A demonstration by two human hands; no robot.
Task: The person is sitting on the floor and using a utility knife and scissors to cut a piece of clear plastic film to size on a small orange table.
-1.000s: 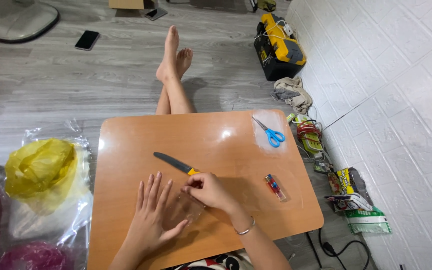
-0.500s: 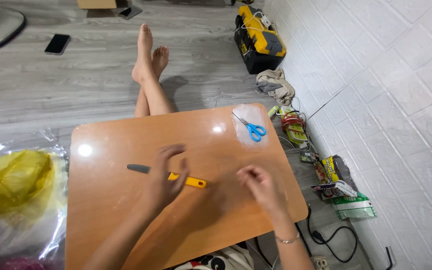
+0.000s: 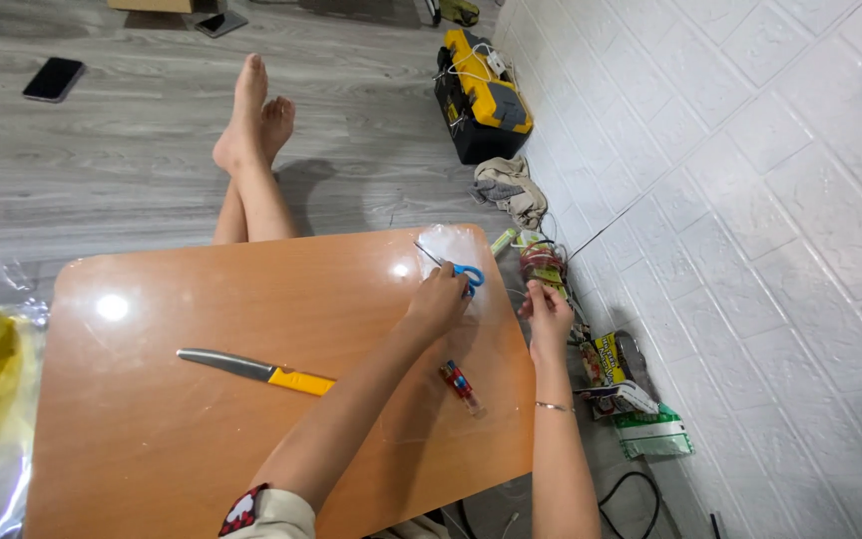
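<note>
At the far right corner of the worktop (image 3: 202, 429), the left hand (image 3: 439, 299) is laid over the blue-handled scissors (image 3: 467, 276), which rest on a small clear plastic sheet (image 3: 446, 243). The fingers of that hand are curled down onto the handles; whether a full grip is closed cannot be told, since the hand hides the loops. The right hand (image 3: 548, 311) is held just off the worktop's right edge, loosely curled, with nothing seen in it. A knife with a yellow handle (image 3: 256, 370) lies well apart, near the middle of the worktop, blade pointing left. A small red tube-like item (image 3: 461, 383) lies near the left forearm.

Judgement on the step in hand: the scissors appear to be at the point of being picked up. A clean lift would call for the fingers to be set through or around the handle loops, blades kept closed and pointed away from the body. The plastic sheet may cling and rise with them, so it is best steadied by the free hand. The forearm should be kept clear of the red item and the knife.
</note>
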